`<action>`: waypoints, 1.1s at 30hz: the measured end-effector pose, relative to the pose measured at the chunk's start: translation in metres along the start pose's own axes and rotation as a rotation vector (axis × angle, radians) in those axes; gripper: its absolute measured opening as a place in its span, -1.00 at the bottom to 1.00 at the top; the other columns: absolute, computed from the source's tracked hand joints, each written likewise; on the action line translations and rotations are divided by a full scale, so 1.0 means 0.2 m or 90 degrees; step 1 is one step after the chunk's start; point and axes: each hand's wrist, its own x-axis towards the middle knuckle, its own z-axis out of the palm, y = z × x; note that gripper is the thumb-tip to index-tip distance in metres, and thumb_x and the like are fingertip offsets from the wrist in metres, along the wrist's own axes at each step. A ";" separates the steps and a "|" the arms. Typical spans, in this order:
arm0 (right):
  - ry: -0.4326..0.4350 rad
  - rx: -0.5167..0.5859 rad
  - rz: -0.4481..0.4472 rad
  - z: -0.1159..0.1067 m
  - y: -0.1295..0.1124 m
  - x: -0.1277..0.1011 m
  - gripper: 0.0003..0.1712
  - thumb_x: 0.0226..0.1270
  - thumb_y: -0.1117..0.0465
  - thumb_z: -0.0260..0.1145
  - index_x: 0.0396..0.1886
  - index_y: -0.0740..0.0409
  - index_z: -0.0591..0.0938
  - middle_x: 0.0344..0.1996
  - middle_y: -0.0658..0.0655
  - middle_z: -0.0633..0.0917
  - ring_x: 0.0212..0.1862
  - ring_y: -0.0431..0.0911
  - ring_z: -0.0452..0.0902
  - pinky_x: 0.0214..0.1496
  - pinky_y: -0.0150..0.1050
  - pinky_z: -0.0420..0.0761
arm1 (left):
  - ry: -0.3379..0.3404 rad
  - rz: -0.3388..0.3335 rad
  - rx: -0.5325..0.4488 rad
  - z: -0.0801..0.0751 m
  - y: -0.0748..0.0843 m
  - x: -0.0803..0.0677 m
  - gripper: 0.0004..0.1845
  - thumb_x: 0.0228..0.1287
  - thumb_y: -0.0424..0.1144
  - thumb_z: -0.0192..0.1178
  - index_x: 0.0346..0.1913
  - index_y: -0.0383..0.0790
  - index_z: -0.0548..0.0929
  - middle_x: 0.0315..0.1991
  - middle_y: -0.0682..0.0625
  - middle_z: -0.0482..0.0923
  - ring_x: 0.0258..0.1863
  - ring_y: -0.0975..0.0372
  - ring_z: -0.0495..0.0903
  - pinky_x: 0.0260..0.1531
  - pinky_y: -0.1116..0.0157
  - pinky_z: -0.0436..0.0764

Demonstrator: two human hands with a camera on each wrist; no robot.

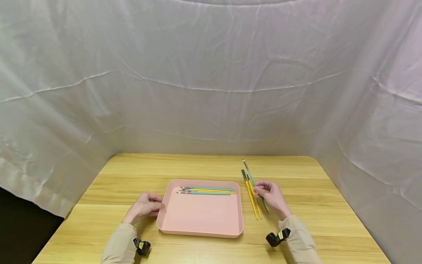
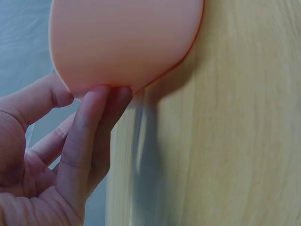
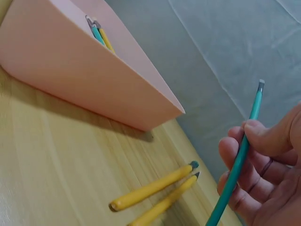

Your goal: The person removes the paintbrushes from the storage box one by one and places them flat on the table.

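Currently the right hand (image 3: 263, 169) pinches a slim teal paintbrush (image 3: 237, 162) just above two yellow brushes (image 3: 155, 195) on the wooden tabletop (image 1: 132, 172), the left hand (image 1: 144, 207) steadying the shallow pink plastic tray (image 1: 201, 218), so a loose pinch could drop it.

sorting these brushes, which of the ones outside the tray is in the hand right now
The teal brush: the right hand pinches it between thumb and fingers, lifted off the table. The two yellow brushes lie untouched on the wood beside it.

Fingertips (image 2: 101, 94) against pink tray (image 2: 127, 42) (underside)
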 end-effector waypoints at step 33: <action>0.040 -0.022 0.088 -0.12 0.10 0.05 -0.61 0.38 0.45 0.19 0.09 0.68 0.47 -0.48 0.09 0.74 -0.47 -0.17 0.66 -0.37 -0.30 0.73 | -0.017 0.011 -0.005 0.00 0.01 -0.01 -0.63 0.21 -0.46 0.27 0.02 -0.68 0.57 -0.32 -0.06 0.71 -0.36 0.28 0.68 -0.34 0.35 0.76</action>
